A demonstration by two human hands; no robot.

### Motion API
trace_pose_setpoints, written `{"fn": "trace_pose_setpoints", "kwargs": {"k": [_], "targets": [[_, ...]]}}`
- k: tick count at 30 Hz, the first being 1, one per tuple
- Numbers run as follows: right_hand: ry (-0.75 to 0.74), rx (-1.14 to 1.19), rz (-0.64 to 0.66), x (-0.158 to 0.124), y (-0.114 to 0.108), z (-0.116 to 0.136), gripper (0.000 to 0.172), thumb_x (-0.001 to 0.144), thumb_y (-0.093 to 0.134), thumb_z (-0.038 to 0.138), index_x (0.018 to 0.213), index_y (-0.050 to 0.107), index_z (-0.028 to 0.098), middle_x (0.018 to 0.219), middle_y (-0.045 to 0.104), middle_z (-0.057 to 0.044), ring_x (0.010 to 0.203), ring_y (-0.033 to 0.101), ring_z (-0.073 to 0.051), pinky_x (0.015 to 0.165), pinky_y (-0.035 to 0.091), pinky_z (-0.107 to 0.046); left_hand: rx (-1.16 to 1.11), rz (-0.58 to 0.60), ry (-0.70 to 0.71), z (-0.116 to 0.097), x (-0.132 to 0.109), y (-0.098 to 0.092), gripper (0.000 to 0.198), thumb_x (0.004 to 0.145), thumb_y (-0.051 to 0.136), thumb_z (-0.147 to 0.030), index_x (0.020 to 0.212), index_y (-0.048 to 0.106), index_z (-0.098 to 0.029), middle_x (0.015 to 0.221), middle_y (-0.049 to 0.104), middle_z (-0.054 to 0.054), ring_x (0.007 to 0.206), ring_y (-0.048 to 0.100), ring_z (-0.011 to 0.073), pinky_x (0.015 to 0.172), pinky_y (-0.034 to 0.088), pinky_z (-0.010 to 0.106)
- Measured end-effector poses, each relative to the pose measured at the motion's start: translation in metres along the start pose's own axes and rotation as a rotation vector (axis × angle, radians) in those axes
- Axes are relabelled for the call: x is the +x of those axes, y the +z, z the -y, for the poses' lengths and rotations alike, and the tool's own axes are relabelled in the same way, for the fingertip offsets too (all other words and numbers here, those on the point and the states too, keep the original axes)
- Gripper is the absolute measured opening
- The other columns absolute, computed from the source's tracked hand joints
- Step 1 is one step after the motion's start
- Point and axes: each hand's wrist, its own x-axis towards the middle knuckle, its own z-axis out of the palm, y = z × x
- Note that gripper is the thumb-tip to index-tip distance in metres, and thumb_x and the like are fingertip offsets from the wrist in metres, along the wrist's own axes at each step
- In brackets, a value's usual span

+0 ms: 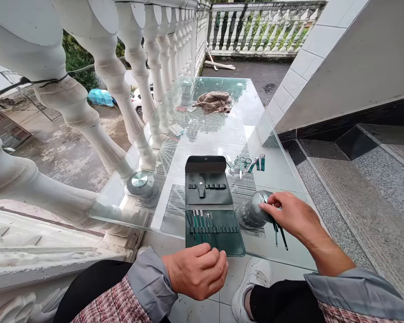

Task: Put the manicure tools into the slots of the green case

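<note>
Case [218, 196], dark green, opened flat: lies on the glass tabletop [218, 134], at the middle of its near edge, flap towards the far edge. Lower panel carries a row of slotted tools [202, 220], slim, metal-tipped, under a looped strap; the upper panel has a small sheath and loops.

Right hand [291, 215]: above the tabletop's near right corner, to the right of the case; thumb and fingers pinched together on slim tools [281, 234], dark green shafts hanging below the palm, exact count unclear.

Left hand [200, 273]: just beside the case's near edge, fingers curled close together; cannot tell whether they grip anything.

Scissors [243, 163] and nail clippers [262, 162]: grouped beyond the case, towards the right edge.

Brown cloth [213, 102]: crumpled, near the far edge.

Printed card [176, 129]: flat, near the left edge.
</note>
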Motion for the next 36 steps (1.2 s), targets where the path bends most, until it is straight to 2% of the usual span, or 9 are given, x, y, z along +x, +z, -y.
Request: {"fn": "trace_pose_setpoints", "kwargs": {"k": [5, 9, 20, 24, 27, 29, 32, 34, 36], "targets": [[-0.009, -0.122, 0.032, 0.002, 0.004, 0.01, 0.021, 0.084, 0.052, 0.034, 0.073, 0.065, 0.022, 0.088, 0.068, -0.004, 0.076, 0.059, -0.02, 0.062, 0.035, -0.029, -0.014, -0.008, 0.0, 0.001, 0.0, 0.002, 0.026, 0.092, 0.05, -0.014, 0.096, 0.074, -0.004, 0.098, 0.072, 0.016, 0.084, 0.066, 0.0215, 0.068, 0.055, 0.033], [-0.024, -0.138, 0.024, 0.004, 0.004, 0.01, 0.02, 0.083, 0.05, 0.027, 0.069, 0.064, 0.022, 0.083, 0.068, -0.004, 0.073, 0.058, -0.018, 0.062, 0.035, -0.028, -0.016, -0.005, -0.013, 0.002, -0.002, 0.003, 0.025, 0.092, 0.051, -0.014, 0.095, 0.073, -0.004, 0.099, 0.072, 0.017, 0.086, 0.066, 0.0216, 0.07, 0.055, 0.033], [-0.102, -0.043, -0.022, 0.003, 0.01, 0.006, 0.016, 0.082, 0.049, 0.028, 0.067, 0.055, 0.023, 0.083, 0.065, -0.005, 0.073, 0.057, -0.02, 0.06, 0.035, -0.03, 0.004, -0.005, -0.025, 0.001, 0.0, 0.002, 0.023, 0.091, 0.052, -0.015, 0.094, 0.073, -0.006, 0.099, 0.072, 0.016, 0.088, 0.066, 0.0215, 0.073, 0.056, 0.033], [-0.085, 0.085, -0.15, -0.001, 0.004, 0.012, 0.016, 0.081, 0.046, 0.031, 0.069, 0.05, 0.023, 0.079, 0.061, -0.005, 0.071, 0.055, -0.02, 0.06, 0.035, -0.031, 0.01, 0.001, -0.028, 0.001, 0.001, 0.002, 0.023, 0.092, 0.053, -0.015, 0.095, 0.073, -0.006, 0.1, 0.072, 0.016, 0.088, 0.067, 0.0214, 0.074, 0.057, 0.033], [-0.068, 0.37, -0.217, -0.006, 0.006, 0.02, 0.016, 0.08, 0.049, 0.038, 0.076, 0.052, 0.023, 0.075, 0.06, -0.003, 0.067, 0.055, -0.018, 0.061, 0.04, -0.031, 0.037, 0.028, -0.031, 0.0, 0.001, 0.002, 0.024, 0.094, 0.053, -0.018, 0.099, 0.073, -0.006, 0.102, 0.073, 0.016, 0.091, 0.067, 0.0224, 0.077, 0.057, 0.034], [-0.063, 0.63, -0.119, -0.011, 0.012, 0.031, 0.027, 0.078, 0.053, 0.043, 0.093, 0.056, 0.021, 0.076, 0.06, -0.002, 0.062, 0.054, -0.016, 0.056, 0.042, -0.029, 0.055, 0.047, -0.036, 0.0, 0.002, 0.003, 0.025, 0.094, 0.053, -0.019, 0.102, 0.072, -0.006, 0.105, 0.072, 0.017, 0.095, 0.068, 0.0236, 0.08, 0.058, 0.035], [-0.088, 0.926, 0.132, -0.021, 0.024, 0.052, 0.053, 0.076, 0.058, 0.047, 0.12, 0.05, 0.019, 0.073, 0.054, 0.003, 0.054, 0.051, -0.013, 0.045, 0.043, -0.026, 0.058, 0.052, -0.042, -0.001, 0.001, 0.004, 0.025, 0.094, 0.052, -0.018, 0.103, 0.072, -0.005, 0.106, 0.072, 0.018, 0.096, 0.068, 0.024, 0.083, 0.058, 0.037], [-0.118, 1.003, 0.242, -0.028, 0.032, 0.067, 0.056, 0.075, 0.06, 0.046, 0.124, 0.05, 0.019, 0.072, 0.052, 0.005, 0.052, 0.052, -0.012, 0.044, 0.045, -0.025, 0.047, 0.051, -0.045, -0.001, 0.001, 0.006, 0.025, 0.094, 0.051, -0.018, 0.103, 0.071, -0.006, 0.105, 0.072, 0.018, 0.095, 0.068, 0.0233, 0.083, 0.058, 0.037], [-0.143, 1.015, 0.288, -0.032, 0.037, 0.079, 0.051, 0.076, 0.059, 0.044, 0.12, 0.052, 0.02, 0.073, 0.052, 0.005, 0.052, 0.053, -0.011, 0.044, 0.047, -0.024, 0.03, 0.047, -0.052, -0.002, 0.0, 0.008, 0.024, 0.094, 0.052, -0.017, 0.102, 0.07, -0.005, 0.105, 0.072, 0.018, 0.094, 0.069, 0.023, 0.083, 0.058, 0.037]]}}
